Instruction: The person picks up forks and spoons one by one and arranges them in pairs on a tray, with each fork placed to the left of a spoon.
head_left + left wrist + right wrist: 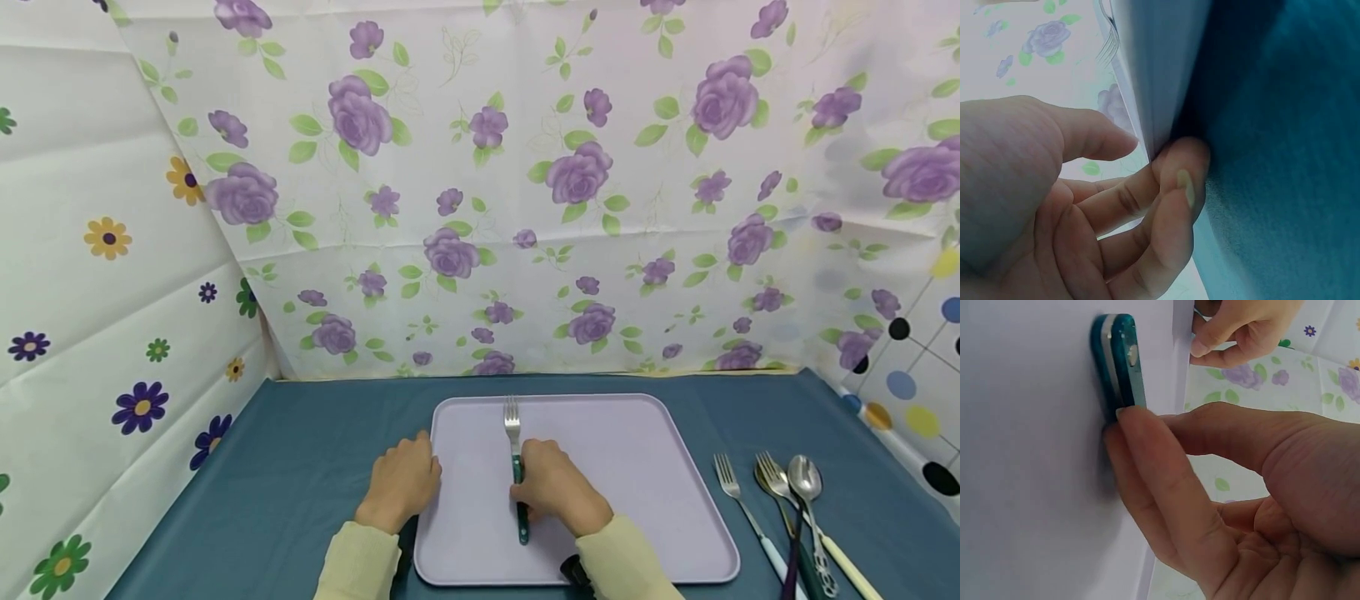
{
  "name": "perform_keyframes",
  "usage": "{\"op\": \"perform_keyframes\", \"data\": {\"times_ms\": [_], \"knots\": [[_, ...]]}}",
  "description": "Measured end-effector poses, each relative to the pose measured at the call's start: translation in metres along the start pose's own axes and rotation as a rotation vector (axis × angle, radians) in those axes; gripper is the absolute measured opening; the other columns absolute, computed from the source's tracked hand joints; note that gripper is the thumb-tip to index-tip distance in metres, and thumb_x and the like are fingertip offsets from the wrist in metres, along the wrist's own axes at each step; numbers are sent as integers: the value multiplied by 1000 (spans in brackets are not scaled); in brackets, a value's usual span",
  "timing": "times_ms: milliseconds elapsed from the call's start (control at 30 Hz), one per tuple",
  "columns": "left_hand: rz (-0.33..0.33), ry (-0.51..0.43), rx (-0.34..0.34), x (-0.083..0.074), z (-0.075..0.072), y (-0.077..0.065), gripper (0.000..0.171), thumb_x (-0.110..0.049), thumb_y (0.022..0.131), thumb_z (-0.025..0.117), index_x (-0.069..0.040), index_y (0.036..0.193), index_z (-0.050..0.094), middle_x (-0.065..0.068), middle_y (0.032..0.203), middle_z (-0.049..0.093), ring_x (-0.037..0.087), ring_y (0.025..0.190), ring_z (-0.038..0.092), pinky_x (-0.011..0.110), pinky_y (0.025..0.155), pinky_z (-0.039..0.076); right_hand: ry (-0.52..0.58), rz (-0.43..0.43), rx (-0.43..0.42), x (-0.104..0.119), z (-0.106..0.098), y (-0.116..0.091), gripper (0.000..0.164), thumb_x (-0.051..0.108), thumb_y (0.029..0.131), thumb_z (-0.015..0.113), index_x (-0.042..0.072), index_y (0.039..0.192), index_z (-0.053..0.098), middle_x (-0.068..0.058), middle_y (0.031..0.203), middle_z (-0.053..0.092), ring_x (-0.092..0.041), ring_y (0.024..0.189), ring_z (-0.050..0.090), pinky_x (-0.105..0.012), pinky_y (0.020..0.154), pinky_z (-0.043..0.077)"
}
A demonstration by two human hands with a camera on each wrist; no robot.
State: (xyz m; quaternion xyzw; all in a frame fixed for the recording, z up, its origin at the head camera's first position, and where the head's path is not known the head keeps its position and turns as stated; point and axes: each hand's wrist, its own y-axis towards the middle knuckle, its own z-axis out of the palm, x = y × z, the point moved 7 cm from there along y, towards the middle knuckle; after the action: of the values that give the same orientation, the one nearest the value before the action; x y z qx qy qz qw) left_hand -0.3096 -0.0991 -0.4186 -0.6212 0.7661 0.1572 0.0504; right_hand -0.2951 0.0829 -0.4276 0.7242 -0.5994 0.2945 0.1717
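Over a teal cloth [292, 475] before a floral backdrop [450, 183], one green fork [516, 457], pinched in the right hand [557, 485], is on or just above one lilac tray [637, 492], whose left edge the left hand [401, 482] grips, while two other forks [727, 477] and at least one spoon [805, 479] lie rightward.

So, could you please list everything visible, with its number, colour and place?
tray: 1, pale lilac, centre
green-handled fork: 1, silver, green, over tray
other forks: 2, silver, pale handles, right of tray
spoon: 1, silver, right of tray
other utensils: number unclear, gold, green, purple, same pile
tablecloth: 1, blue-green, under tray
rose cloth: 1, white, purple, behind
flower cloth: 1, white, multicoloured, left
dotted cloth: 1, white, multicoloured, right
unclear object: 1, black, beside right sleeve
sleeves: 2, pale yellow, foreground
left hand: 1, bare, holding tray's left edge
right hand: 1, bare, gripping green-handled fork
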Motion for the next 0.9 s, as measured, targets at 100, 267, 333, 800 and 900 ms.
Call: {"op": "perform_keyframes", "data": {"times_ms": [100,267,333,800,900], "knots": [[2,5,0,0,0,0,24,-13,91,60,8,102,61,18,77,64,30,61,61,47,54,52,9,5,11,1,2,1,23,2,78,73,2,75,51,-9,61,54,-13,40,56,-24,39,49],[9,25,3,-1,1,0,17,-9,91,59,6,98,60,16,73,62,29,58,60,45,51,51,19,6,24,4,4,0,23,3,78,74,2,75,51,-9,61,54,-14,41,57,-25,39,49],[9,33,6,-1,1,1,14,-8,90,59,5,96,60,16,71,61,29,57,59,44,50,50,13,3,25,5,5,-1,23,3,78,74,3,75,51,-9,60,55,-14,41,57,-25,39,49],[13,20,5,0,2,1,13,-8,90,58,4,92,59,14,68,58,27,55,57,44,49,49,8,-17,58,8,10,-2,23,3,75,76,4,75,53,-8,60,56,-13,41,57,-25,39,49],[10,19,5,0,2,2,13,-9,90,57,4,92,60,14,69,59,28,56,58,45,50,49,2,-23,65,11,12,-2,23,3,74,76,4,70,53,-7,57,57,-12,39,57,-24,39,48]]}}
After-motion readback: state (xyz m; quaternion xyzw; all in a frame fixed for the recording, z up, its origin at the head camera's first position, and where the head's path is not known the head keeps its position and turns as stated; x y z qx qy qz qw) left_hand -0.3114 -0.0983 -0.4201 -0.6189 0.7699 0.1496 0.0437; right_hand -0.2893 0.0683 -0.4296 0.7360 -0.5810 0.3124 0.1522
